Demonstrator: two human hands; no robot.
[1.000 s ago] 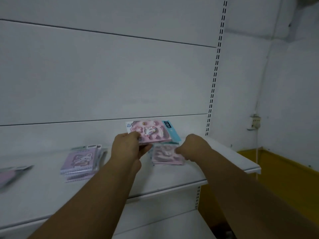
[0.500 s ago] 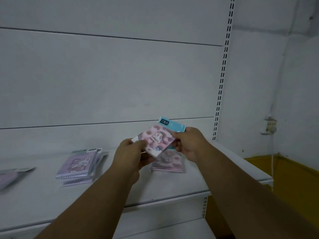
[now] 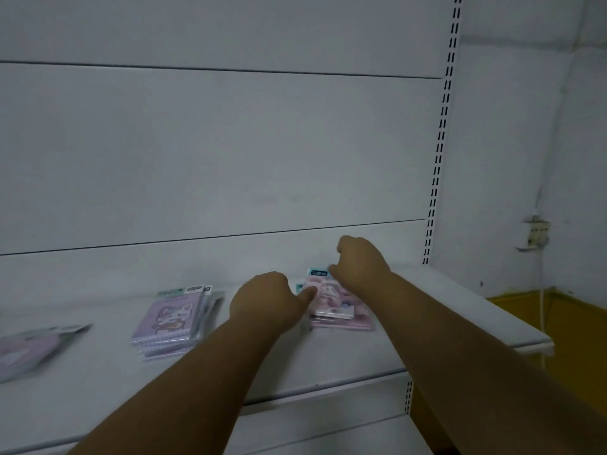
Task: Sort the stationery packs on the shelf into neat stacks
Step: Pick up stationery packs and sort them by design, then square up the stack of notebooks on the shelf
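Note:
A pink stationery pack (image 3: 331,295) with a teal header lies on top of a small pink stack (image 3: 348,323) on the white shelf (image 3: 437,310). My left hand (image 3: 266,300) is at the pack's left edge, fingers curled and thumb on the pack. My right hand (image 3: 359,262) pinches its far right corner by the teal header. A stack of purple spiral notebook packs (image 3: 169,320) sits to the left. Another pink pack (image 3: 26,348) lies blurred at the far left edge.
White back panels (image 3: 230,152) rise behind the shelf, with a slotted upright (image 3: 438,152) at the right. The shelf's right end (image 3: 538,344) stops short of a white wall above a yellow band (image 3: 558,323). A lower shelf (image 3: 312,435) shows below.
The pink pack, held tilted in the air between both hands before, has come down onto the pink stack. Both hands moved down and forward with it.

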